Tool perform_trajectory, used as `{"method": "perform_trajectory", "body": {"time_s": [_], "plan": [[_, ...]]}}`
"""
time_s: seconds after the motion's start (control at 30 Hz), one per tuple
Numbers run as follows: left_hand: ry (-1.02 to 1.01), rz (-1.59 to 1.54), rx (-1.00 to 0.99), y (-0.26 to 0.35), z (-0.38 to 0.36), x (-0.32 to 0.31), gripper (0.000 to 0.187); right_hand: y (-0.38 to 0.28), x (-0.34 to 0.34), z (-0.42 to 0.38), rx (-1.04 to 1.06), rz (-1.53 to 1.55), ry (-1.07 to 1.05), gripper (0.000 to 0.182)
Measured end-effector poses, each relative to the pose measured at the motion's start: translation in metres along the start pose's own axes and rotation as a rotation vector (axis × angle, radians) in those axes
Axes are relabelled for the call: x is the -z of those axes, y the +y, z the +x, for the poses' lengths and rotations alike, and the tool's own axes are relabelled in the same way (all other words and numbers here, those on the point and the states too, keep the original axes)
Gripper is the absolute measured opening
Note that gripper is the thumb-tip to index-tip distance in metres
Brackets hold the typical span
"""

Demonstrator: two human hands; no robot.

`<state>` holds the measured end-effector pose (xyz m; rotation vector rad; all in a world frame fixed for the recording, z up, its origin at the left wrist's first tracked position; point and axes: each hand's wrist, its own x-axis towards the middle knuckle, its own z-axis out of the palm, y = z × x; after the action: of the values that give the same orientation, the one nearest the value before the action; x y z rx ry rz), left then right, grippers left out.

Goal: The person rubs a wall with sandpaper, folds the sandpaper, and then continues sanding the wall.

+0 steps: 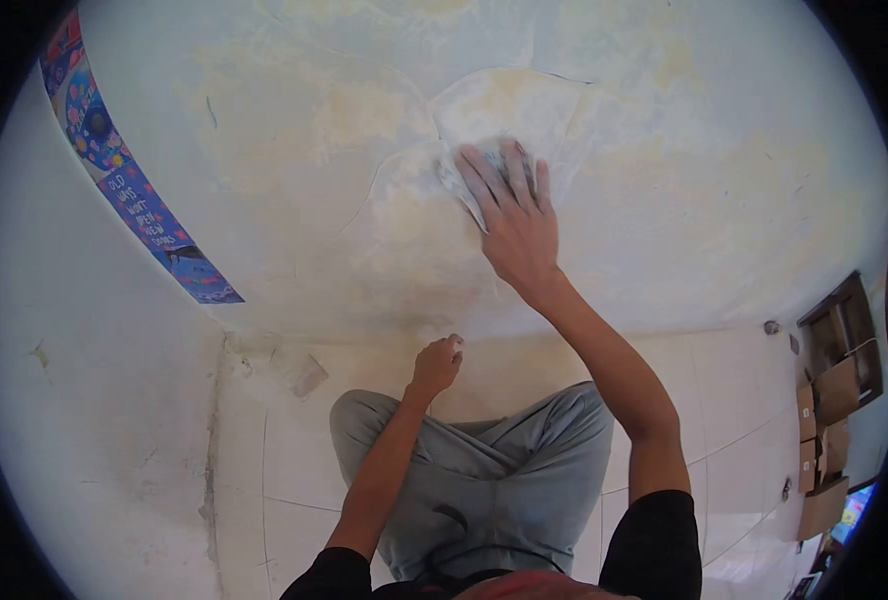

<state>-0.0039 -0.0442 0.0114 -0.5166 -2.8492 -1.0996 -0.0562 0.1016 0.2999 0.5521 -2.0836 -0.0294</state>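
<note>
My right hand (512, 225) lies with its fingers spread against the wall (604, 250). Under those fingers it presses a thin, creased sheet of sandpaper (451, 178), whitish with dark grey patches; most of it is hidden by the hand. Around it the wall surface is pale, with yellowish blotches, fine cracks and a raised flaking edge just above. My left hand (438, 366) is closed near the foot of the wall, above my left knee. A whitish spot shows at its fingertips, too small to tell what it is.
My crossed legs in grey trousers (494, 500) rest on the tiled floor (294, 450). Blue printed posters (144, 210) run down the wall at left, near the corner with a side wall (94, 400). Cardboard boxes (824, 450) are stacked at far right.
</note>
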Motion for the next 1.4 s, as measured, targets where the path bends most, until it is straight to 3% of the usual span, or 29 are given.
{"method": "perform_trajectory", "body": {"time_s": [0.17,0.3,0.37,0.5,0.67,0.73,0.8,0.87,0.97,1.1,1.17,1.4], "plan": [[0.032,-0.006,-0.013,0.005,-0.005,0.004,0.024,0.018,-0.005,-0.066,-0.018,-0.041,-0.197,0.064],[-0.090,-0.006,0.024,0.010,0.000,0.007,0.026,0.003,-0.007,-0.031,-0.029,-0.021,-0.140,0.064],[-0.121,0.009,0.036,0.010,0.000,0.004,0.026,-0.014,0.001,0.005,-0.060,0.035,0.019,0.062],[-0.077,0.012,0.032,0.003,-0.007,0.006,0.026,-0.001,-0.001,-0.001,0.002,-0.036,0.014,0.060],[-0.032,-0.026,0.026,0.007,-0.006,0.011,0.025,0.018,-0.008,-0.081,-0.041,-0.087,-0.225,0.058],[-0.050,-0.022,0.014,0.008,-0.005,0.007,0.025,0.018,-0.012,-0.083,-0.036,-0.065,-0.216,0.057],[-0.045,-0.012,0.002,0.007,-0.003,0.005,0.025,0.015,-0.006,-0.066,-0.050,-0.043,-0.212,0.056],[-0.048,0.002,-0.008,0.006,0.001,0.004,0.025,0.008,-0.001,-0.023,-0.071,-0.010,-0.038,0.055],[-0.094,-0.014,0.034,0.007,-0.006,0.006,0.025,-0.001,-0.002,-0.004,-0.042,-0.011,-0.025,0.056],[-0.078,-0.023,0.054,0.008,-0.002,0.007,0.025,0.014,-0.004,-0.050,-0.049,0.014,-0.052,0.059],[-0.056,-0.036,0.037,0.008,-0.003,0.006,0.025,0.016,-0.006,-0.070,-0.063,-0.090,-0.215,0.063],[-0.100,-0.011,0.027,0.009,0.002,0.003,0.025,-0.014,-0.009,-0.008,-0.027,0.020,-0.077,0.069]]}}
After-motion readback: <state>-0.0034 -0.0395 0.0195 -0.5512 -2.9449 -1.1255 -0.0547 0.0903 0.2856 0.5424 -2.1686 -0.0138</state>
